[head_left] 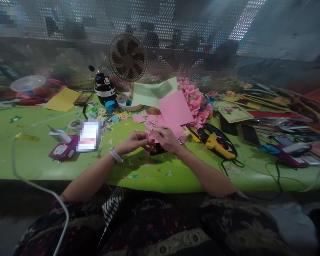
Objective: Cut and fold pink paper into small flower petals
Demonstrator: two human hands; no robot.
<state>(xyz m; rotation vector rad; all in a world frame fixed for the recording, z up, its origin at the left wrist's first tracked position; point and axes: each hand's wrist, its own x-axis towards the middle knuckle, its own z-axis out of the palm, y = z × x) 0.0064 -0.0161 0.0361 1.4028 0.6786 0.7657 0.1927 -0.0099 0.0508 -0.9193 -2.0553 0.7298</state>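
Note:
My left hand [136, 141], with a pale watch [115, 155] on its wrist, pinches the edge of a small piece of pink paper [150, 136]. Close beside it, my right hand [165, 138] is closed round what look like scissors, their thin metal blades [154, 124] pointing up and left. The handles are hidden in the fingers. Under both hands lies a dark, shiny object [157, 149], partly covered. Just beyond the right hand, a pink sheet [176, 108] leans against a folded pale green sheet [154, 93]. Pink scraps [139, 118] lie around them.
Behind the sheets is a heap of pink paper flowers [196, 101]. A yellow glue gun [220, 146] rests on a black pad at right, beside a yellow cutter [192, 134]. A lit phone [88, 136], a purple power strip [62, 151], a bottle [105, 89] and a fan [127, 58] stand leftward.

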